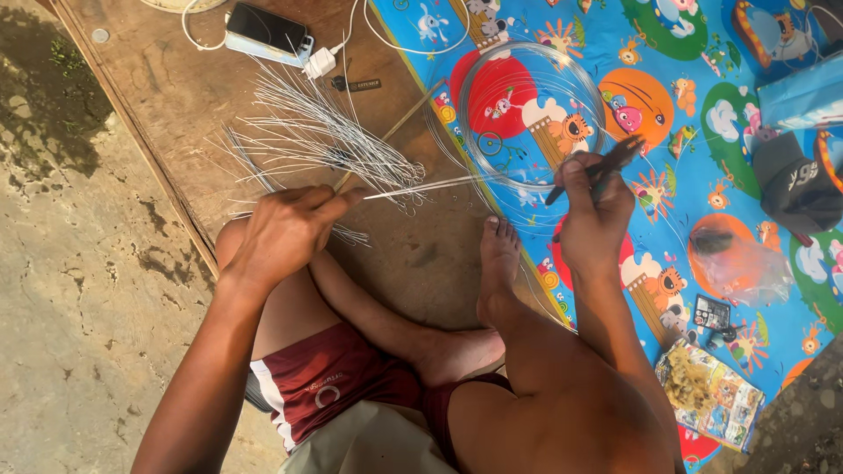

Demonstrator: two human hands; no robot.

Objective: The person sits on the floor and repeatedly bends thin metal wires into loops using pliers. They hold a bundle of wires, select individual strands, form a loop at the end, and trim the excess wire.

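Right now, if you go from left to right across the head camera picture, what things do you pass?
Left hand pinching thin silver wire, pile of cut silver wires, round coil of clear wire, right hand holding dark pliers, black cap.

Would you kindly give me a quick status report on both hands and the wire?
Left hand pinching cut wire strand beside wire pile. Right hand gripping dark pliers over wire coil. Foot close below.

left hand pinching, right hand gripping
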